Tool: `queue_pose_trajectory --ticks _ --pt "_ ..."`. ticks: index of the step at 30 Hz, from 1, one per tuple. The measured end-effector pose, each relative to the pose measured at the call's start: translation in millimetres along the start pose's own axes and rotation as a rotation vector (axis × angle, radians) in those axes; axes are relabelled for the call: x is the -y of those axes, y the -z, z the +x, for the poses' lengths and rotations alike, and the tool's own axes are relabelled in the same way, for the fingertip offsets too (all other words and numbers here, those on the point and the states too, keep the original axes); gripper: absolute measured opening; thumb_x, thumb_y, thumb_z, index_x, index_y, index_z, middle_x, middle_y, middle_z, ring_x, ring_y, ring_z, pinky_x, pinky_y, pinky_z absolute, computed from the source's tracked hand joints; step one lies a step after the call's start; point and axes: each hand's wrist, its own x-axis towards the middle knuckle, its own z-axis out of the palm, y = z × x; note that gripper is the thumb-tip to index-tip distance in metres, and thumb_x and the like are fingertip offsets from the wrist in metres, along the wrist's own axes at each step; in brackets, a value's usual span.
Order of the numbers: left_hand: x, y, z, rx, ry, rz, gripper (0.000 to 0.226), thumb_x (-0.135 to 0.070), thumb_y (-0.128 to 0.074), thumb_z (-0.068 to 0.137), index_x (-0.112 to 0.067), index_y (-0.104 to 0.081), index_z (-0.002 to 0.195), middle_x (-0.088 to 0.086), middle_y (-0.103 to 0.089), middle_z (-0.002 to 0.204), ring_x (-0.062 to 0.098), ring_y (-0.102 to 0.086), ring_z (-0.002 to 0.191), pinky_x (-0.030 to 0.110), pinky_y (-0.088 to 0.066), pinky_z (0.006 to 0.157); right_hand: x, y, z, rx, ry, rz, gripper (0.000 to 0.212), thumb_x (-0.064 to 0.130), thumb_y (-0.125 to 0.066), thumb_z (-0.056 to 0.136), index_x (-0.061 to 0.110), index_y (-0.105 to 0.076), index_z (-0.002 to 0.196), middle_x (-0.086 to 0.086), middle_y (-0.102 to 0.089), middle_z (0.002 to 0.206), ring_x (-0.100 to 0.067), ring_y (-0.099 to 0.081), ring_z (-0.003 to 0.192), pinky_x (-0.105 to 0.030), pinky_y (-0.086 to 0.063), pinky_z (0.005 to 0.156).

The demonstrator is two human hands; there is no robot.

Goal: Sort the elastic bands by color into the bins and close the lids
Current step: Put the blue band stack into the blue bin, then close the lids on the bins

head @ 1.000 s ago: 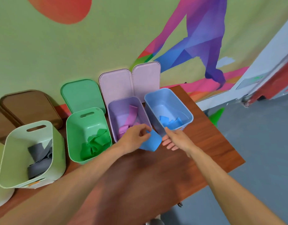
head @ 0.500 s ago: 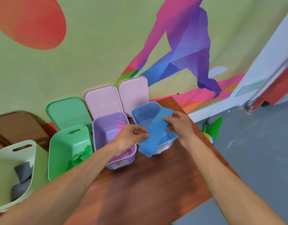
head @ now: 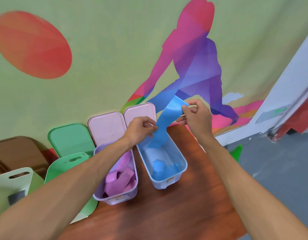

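Both hands have risen since half a second ago, lifting the blue band (head: 164, 122) clear of the table so it now hangs over the blue bin (head: 181, 159). My right hand (head: 195, 116) pinches the band's upper end, raised toward the wall; my left hand (head: 141, 129) is closed on its middle, lower and nearer the purple bin (head: 132, 191). The tail already droops inside the blue bin's far end.

To do this well I'd feed the band down tail first, keeping it over the bin's middle, then let go with the left hand before the right, so nothing drapes over the rim and fouls the lid later. More blue bands lie at the bin's near end. The lids (head: 108, 127) lean against the wall behind, none closed yet.
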Motion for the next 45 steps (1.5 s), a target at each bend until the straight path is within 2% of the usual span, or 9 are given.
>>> queue_pose_trajectory --ticks 6,10,16,21,26,30,35,40,45 --pt "20.0 -16.9 11.0 0.018 0.090 0.015 0.011 -0.011 -0.068 0.085 -0.018 -0.061 0.081 0.003 -0.066 0.064 0.008 -0.064 0.055 0.017 -0.045 0.055 -25.8 -9.4 1.8 0.045 -0.027 -0.064 0.002 0.012 -0.059 0.088 0.010 -0.059 0.089 -0.003 -0.067 0.080 -0.011 -0.069 0.057 -0.022 -0.056 0.054" --pt "46.8 -25.0 1.0 0.103 0.186 0.044 0.012 -0.009 -0.066 0.085 -0.013 -0.061 0.095 0.004 -0.063 0.068 0.014 -0.059 0.066 0.026 -0.045 0.063 -67.2 -17.9 -9.3 0.188 -0.063 -0.249 0.003 0.011 -0.063 0.083 0.014 -0.064 0.085 -0.006 -0.069 0.081 -0.016 -0.069 0.065 -0.037 -0.059 0.064" --pt "77.0 -2.8 -22.6 0.182 0.265 0.060 0.011 -0.004 -0.060 0.089 -0.007 -0.061 0.099 0.004 -0.059 0.070 0.011 -0.054 0.063 0.019 -0.046 0.067 -114.9 -40.4 -32.8 0.463 -0.166 -0.479 0.010 0.013 -0.059 0.082 0.019 -0.067 0.083 -0.001 -0.071 0.085 -0.021 -0.065 0.086 -0.038 -0.054 0.082" --pt "98.2 25.1 -43.4 0.137 0.294 0.093 0.014 -0.004 -0.058 0.089 -0.002 -0.066 0.102 0.006 -0.062 0.086 0.014 -0.056 0.078 0.021 -0.046 0.079 -112.9 -71.2 -43.8 0.575 -0.152 -0.501 0.009 0.016 -0.059 0.085 0.018 -0.067 0.090 -0.001 -0.070 0.091 -0.019 -0.065 0.088 -0.035 -0.053 0.083" --pt "117.4 68.8 -75.1 0.111 0.312 0.178 0.007 -0.007 -0.059 0.089 -0.009 -0.063 0.094 0.005 -0.064 0.091 0.017 -0.059 0.085 0.013 -0.045 0.076 -89.0 -119.6 -60.6 0.708 -0.089 -0.484 0.006 0.018 -0.060 0.085 0.022 -0.064 0.084 0.001 -0.068 0.089 -0.022 -0.066 0.085 -0.038 -0.054 0.081" --pt "136.1 123.7 -108.0 0.055 0.355 0.299 0.008 -0.016 -0.061 0.089 -0.013 -0.065 0.095 0.008 -0.069 0.095 0.024 -0.062 0.088 0.028 -0.047 0.081 -58.0 -174.1 -83.7 0.886 0.077 -0.523 0.015 0.012 -0.055 0.087 0.005 -0.069 0.089 -0.009 -0.070 0.095 -0.025 -0.062 0.092 -0.032 -0.045 0.083" --pt "156.6 204.0 -164.6 -0.036 0.430 0.441 0.019 -0.024 -0.057 0.092 -0.013 -0.066 0.104 0.003 -0.069 0.106 0.020 -0.062 0.096 0.025 -0.045 0.080 -8.5 -248.0 -118.9 1.027 0.195 -0.445 0.015 0.017 -0.062 0.087 0.013 -0.071 0.099 -0.004 -0.072 0.097 -0.012 -0.061 0.087 -0.024 -0.046 0.085" --pt "186.2 293.5 -225.4 -0.095 0.484 0.521 0.020 -0.026 -0.054 0.091 -0.016 -0.065 0.103 0.004 -0.067 0.103 0.018 -0.058 0.090 0.025 -0.043 0.075 47.7 -327.9 -175.8 1.117 0.346 -0.478 0.014 0.020 -0.059 0.088 0.017 -0.070 0.096 -0.003 -0.070 0.095 -0.015 -0.063 0.091 -0.024 -0.046 0.084" --pt "231.2 386.2 -288.0 -0.199 0.437 0.545 0.020 -0.026 -0.055 0.090 -0.015 -0.066 0.101 -0.001 -0.064 0.090 0.017 -0.057 0.084 0.025 -0.040 0.070 98.2 -408.7 -247.4 1.118 0.359 -0.510 0.013 0.019 -0.058 0.087 0.018 -0.069 0.093 0.006 -0.062 0.077 -0.011 -0.056 0.076 -0.021 -0.041 0.072"
